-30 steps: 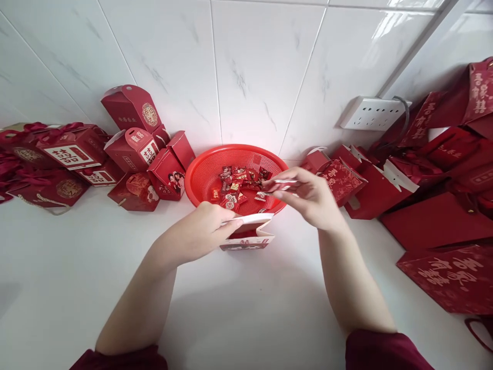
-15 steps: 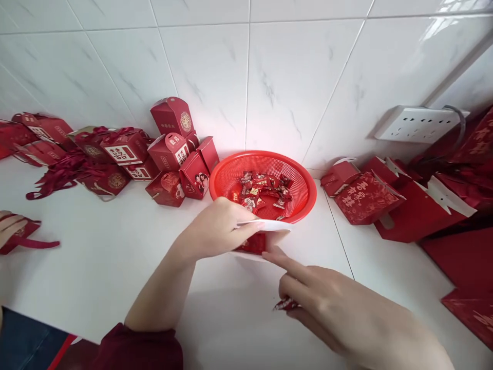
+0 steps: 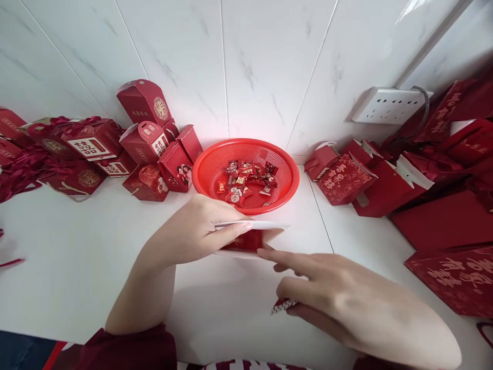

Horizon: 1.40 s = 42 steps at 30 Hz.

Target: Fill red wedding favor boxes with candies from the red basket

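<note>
My left hand [image 3: 196, 231] pinches the upper flap of an open paper box [image 3: 269, 225], its thumb on the near side of the flap. Red contents or lining show inside the box. My right hand [image 3: 323, 288] touches the box's right edge with its index finger, while its lower fingers hold a small red-and-white wrapped candy [image 3: 284, 305]. Just behind the box stands a red plastic basket [image 3: 290, 180] with several wrapped candies [image 3: 241, 180] in it.
Red gift boxes [image 3: 144, 141] and dark red ribbons [image 3: 26, 164] lie at the left. More red boxes and bags [image 3: 346, 177] stand at the right, under a white power strip [image 3: 393, 105]. A tiled wall [image 3: 262, 67] rises behind.
The view has shifted right, and the other person's hand at the left has left the frame. Both my hands keep nearly the same place on the box.
</note>
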Available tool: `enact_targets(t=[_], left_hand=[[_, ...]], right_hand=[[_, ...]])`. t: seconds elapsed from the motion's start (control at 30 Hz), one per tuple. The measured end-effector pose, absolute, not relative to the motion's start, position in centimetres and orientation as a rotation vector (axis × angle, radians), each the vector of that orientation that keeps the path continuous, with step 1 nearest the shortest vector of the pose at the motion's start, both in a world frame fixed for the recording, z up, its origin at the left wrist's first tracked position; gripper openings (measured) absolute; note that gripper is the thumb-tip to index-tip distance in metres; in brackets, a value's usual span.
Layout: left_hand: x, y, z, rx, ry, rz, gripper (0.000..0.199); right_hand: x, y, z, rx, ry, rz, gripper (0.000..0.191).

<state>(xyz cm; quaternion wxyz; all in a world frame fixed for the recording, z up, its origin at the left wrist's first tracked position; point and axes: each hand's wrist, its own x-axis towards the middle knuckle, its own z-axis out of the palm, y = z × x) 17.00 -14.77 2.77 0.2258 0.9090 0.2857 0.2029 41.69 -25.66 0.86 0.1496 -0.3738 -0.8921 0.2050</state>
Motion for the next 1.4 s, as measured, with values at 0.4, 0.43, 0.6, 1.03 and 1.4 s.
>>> enact_targets(t=[0.4,0.43,0.6,1.03,1.4], left_hand=[[19.8,-11.6,-0.1,2.155,0.986,0.22,0.038],[19.9,-11.5,-0.2,2.142,1.006,0.208,0.039],[19.9,-11.1,-0.6,2.088,1.015,0.218,0.037],[19.9,-10.6,-0.8,2.139,1.009,0.216,0.046],[19.6,-10.3,-0.9,2.16,1.049,0.123,0.045]], right_hand=[[43.0,-20.2,0.2,-0.995,-2.056,0.602,0.017],[42.8,-20.0,0.0,-0.99,-2.016,0.576,0.017],[41.6,-18.9,-1.2,-1.047,-2.138,0.442,0.025],[39.8,-17.6,-3.3,-1.233,-2.4,-0.105,0.018],[39.9,-17.6,-2.8,-1.218,-2.379,0.029,0.024]])
